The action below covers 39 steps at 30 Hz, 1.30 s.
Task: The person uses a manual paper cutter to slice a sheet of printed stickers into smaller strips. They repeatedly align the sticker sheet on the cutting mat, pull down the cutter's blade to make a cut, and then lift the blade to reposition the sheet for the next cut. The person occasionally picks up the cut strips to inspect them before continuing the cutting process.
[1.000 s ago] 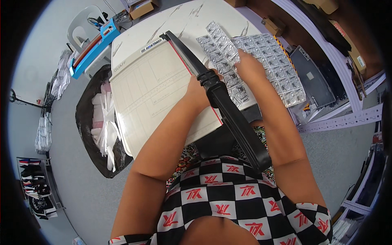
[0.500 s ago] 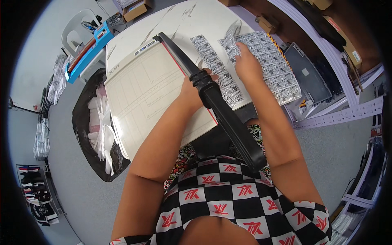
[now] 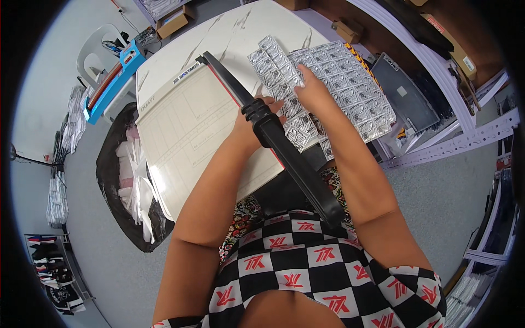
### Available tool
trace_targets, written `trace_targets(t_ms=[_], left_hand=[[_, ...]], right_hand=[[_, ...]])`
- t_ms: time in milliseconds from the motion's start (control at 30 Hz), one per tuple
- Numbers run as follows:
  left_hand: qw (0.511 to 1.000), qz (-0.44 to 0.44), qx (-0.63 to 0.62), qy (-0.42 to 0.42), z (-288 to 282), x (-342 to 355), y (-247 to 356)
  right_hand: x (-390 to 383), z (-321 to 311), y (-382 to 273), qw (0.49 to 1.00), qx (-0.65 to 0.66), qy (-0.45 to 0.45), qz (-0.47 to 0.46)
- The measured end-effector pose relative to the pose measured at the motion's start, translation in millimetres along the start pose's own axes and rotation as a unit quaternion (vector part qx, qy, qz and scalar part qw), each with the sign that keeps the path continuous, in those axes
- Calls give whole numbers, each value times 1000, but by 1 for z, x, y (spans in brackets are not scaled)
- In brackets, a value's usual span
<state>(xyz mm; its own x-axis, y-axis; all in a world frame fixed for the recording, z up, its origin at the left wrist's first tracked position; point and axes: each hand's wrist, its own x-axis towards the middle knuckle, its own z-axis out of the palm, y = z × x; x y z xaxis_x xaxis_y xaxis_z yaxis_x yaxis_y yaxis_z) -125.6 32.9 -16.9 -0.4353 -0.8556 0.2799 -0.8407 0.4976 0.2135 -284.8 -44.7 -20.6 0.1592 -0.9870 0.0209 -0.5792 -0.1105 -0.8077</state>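
Note:
A paper cutter with a cream, grid-lined board [image 3: 183,131] and a long black blade arm [image 3: 279,142] lies on the table. My right hand [image 3: 316,94] pinches a narrow silver sticker strip [image 3: 276,52] printed with black designs. That strip lies slantwise over other cut strips [image 3: 299,128] just right of the blade arm. A stack of wider silver sticker sheets [image 3: 350,82] sits to the right of the strips. My left hand [image 3: 251,123] reaches beneath the blade arm, its fingers spread at the strips' left edge; the arm hides part of it.
The white marbled table [image 3: 229,33] extends behind the cutter. A black bag [image 3: 109,164] of white paper offcuts stands on the floor at left. Beyond it are a blue and red device [image 3: 115,82] and a white chair [image 3: 93,54]. Purple metal shelving [image 3: 454,139] borders the right side.
My right hand has moved left and slightly down, bringing the strip over the cut strips beside the blade arm. My left hand's fingers stay near the strips.

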Motion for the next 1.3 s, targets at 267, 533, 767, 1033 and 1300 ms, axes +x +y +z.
trace_targets(t_ms=[267, 533, 767, 1033, 1300], left_hand=[[997, -40, -54, -33, -6, 4, 6], [981, -58, -165, 82, -1, 7, 2], [986, 53, -136, 76, 3, -16, 13], [951, -40, -303, -42, -63, -99, 78], [670, -124, -716, 150, -36, -132, 109]], right_hand=[[5, 5, 0, 992, 21, -116, -47], [-37, -56, -11, 987, 16, 85, -138], [-69, -85, 0, 965, 22, 204, -163], [-161, -98, 25, 932, 349, -41, 92], [-236, -22, 37, 833, 455, -295, 114]])
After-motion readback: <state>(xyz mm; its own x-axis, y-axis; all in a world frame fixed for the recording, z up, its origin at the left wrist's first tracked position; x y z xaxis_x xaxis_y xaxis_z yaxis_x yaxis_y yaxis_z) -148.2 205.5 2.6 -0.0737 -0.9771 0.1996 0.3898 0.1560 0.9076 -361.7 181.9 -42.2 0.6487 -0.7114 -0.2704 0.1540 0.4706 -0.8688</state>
